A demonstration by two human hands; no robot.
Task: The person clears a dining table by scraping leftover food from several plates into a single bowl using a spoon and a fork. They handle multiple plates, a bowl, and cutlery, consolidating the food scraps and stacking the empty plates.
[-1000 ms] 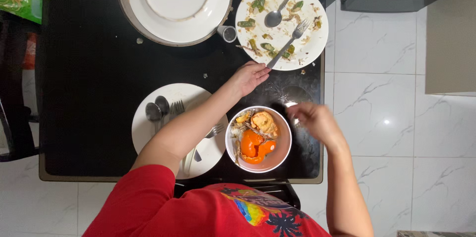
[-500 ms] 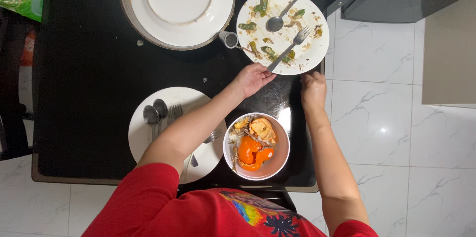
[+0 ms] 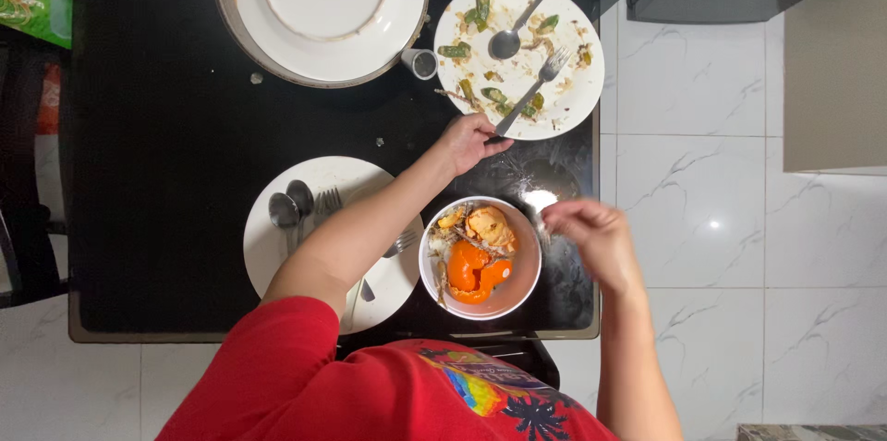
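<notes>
the left hand (image 3: 469, 141) sits at the near rim of the round white dinner plate smeared with green vegetable scraps (image 3: 573, 99), far right of the black table (image 3: 166, 173), its grip curled around the handle end of the silver fork (image 3: 528, 97) that lies slanted across that plate. a silver spoon (image 3: 517, 30) rests on the same plate, further back. the right hand (image 3: 591, 229) hovers just right of the white bowl of orange crab shell and leftovers (image 3: 480, 258), fingers loosely bent and blurred, grip holding nothing that shows. the bowl stands at the near edge of the table, between the two forearms. left of it, under the left forearm, a white plate carrying spoons and forks (image 3: 277, 256). further back, a large white plate turned upside down (image 3: 323, 7) with a small grey cup (image 3: 420, 62) just beside its rim. white marble floor tiles (image 3: 721, 219) off to the right.
</notes>
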